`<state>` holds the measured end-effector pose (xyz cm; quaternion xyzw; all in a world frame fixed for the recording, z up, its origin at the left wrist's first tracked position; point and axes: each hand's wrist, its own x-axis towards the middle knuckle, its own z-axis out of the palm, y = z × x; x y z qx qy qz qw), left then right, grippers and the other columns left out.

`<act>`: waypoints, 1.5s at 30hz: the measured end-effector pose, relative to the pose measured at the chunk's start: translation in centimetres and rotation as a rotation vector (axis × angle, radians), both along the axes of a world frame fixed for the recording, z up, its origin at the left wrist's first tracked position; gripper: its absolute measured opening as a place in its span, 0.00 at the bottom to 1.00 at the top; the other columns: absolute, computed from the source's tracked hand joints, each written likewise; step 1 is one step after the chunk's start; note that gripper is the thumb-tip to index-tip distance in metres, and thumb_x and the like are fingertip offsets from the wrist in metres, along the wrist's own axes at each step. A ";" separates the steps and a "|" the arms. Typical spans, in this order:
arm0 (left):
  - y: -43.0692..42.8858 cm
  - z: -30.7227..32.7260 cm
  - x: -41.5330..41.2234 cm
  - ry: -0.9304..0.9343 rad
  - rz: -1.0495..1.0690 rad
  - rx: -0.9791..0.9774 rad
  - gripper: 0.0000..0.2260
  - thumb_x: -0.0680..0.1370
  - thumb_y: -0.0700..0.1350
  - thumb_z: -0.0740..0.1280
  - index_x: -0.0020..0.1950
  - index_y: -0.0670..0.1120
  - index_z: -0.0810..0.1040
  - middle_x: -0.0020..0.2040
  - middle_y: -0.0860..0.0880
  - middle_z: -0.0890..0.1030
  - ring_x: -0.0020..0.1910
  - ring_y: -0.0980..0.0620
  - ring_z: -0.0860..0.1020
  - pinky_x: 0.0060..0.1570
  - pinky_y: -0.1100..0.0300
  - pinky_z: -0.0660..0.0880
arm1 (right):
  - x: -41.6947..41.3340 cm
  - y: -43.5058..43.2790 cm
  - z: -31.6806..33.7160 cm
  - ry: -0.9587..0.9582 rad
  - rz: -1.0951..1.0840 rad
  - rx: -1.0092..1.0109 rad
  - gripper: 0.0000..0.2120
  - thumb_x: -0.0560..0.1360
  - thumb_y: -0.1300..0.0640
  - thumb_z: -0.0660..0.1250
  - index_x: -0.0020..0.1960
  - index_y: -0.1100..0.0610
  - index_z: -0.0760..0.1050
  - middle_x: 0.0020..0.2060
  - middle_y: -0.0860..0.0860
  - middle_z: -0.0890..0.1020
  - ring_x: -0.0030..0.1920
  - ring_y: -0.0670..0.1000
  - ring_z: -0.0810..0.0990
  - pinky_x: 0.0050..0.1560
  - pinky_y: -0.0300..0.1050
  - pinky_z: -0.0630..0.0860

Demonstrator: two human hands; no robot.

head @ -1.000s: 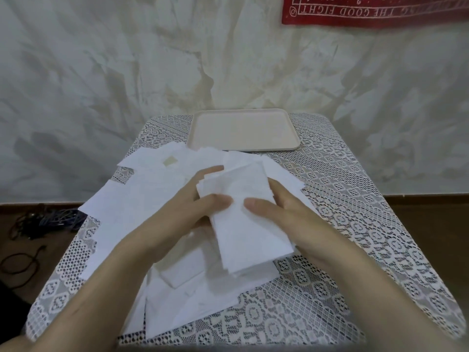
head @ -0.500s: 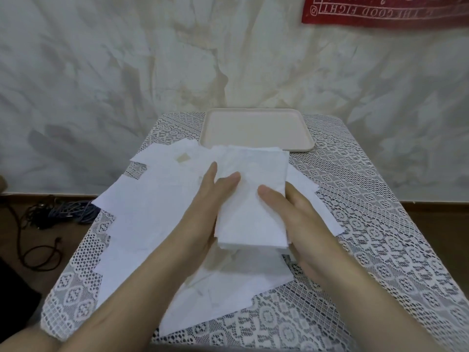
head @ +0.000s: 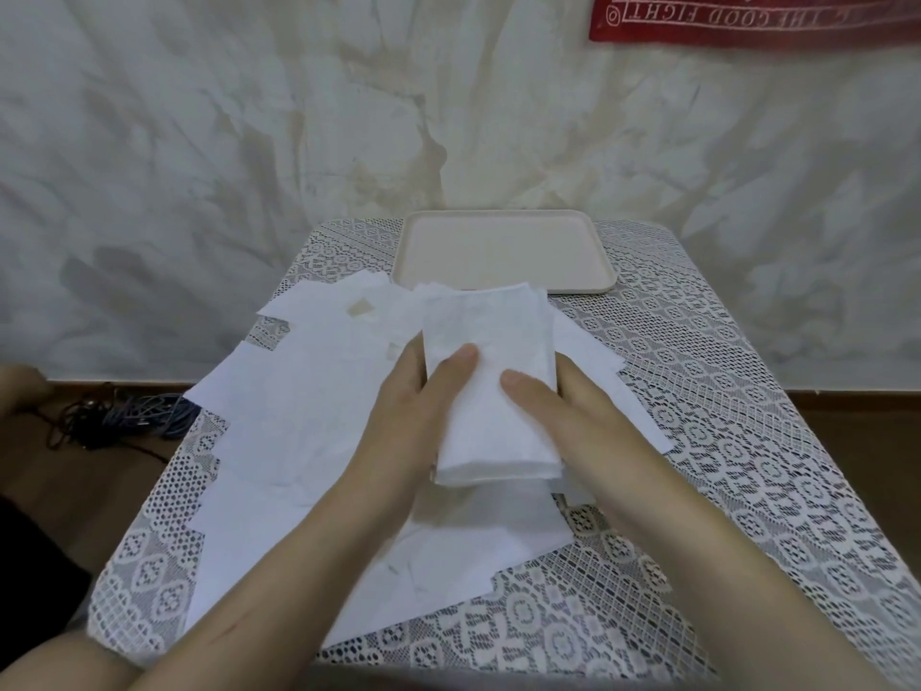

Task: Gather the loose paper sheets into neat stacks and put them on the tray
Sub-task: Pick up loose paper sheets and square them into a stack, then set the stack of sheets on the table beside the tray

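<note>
The stack of paper (head: 491, 386) was skewed and fanned a second ago; now its edges line up — one neat bundle, judged ready to move. Its long axis runs away from the person, far end pointing at the tray (head: 503, 254). The left hand (head: 413, 416) and right hand (head: 573, 416) clamp its sides, above the loose sheets (head: 299, 416) on the table (head: 722, 441).

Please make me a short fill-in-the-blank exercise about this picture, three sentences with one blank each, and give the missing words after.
1. Both hands hold a stack of paper, the left hand and the right hand on its ______.
2. The tray at the table's far end holds ______ paper.
3. The banner on the wall is ______.

Missing words: sides; no; red
</note>
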<state>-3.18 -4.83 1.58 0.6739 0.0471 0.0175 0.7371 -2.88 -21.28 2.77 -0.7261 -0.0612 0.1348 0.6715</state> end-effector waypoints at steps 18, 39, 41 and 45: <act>0.0 -0.5 -0.4 -0.091 -0.132 0.108 0.25 0.78 0.56 0.66 0.76 0.59 0.70 0.66 0.58 0.83 0.66 0.57 0.81 0.69 0.50 0.76 | 0.3 1.1 -0.6 0.022 -0.097 0.075 0.14 0.82 0.41 0.62 0.66 0.39 0.74 0.55 0.38 0.85 0.56 0.41 0.84 0.63 0.49 0.78; -0.9 1.3 0.3 -0.058 -0.103 0.266 0.12 0.86 0.47 0.63 0.68 0.52 0.81 0.58 0.55 0.87 0.56 0.57 0.85 0.52 0.62 0.78 | 1.1 -2.5 -0.7 -0.105 -0.180 -0.028 0.22 0.74 0.43 0.68 0.67 0.41 0.76 0.56 0.46 0.85 0.54 0.48 0.86 0.58 0.57 0.82; -1.6 2.0 1.0 -0.060 -0.086 0.305 0.10 0.86 0.48 0.64 0.64 0.51 0.82 0.52 0.57 0.87 0.49 0.61 0.84 0.45 0.67 0.76 | 1.7 -2.9 -0.4 -0.148 -0.231 -0.050 0.17 0.78 0.46 0.70 0.66 0.43 0.76 0.54 0.47 0.86 0.52 0.48 0.86 0.55 0.54 0.83; -3.5 2.3 2.7 -0.039 -0.089 0.359 0.10 0.85 0.51 0.66 0.61 0.52 0.84 0.50 0.56 0.88 0.47 0.60 0.85 0.47 0.60 0.77 | 2.9 -4.3 -0.2 -0.163 -0.331 -0.091 0.23 0.72 0.40 0.71 0.66 0.40 0.74 0.51 0.48 0.87 0.49 0.49 0.87 0.53 0.56 0.83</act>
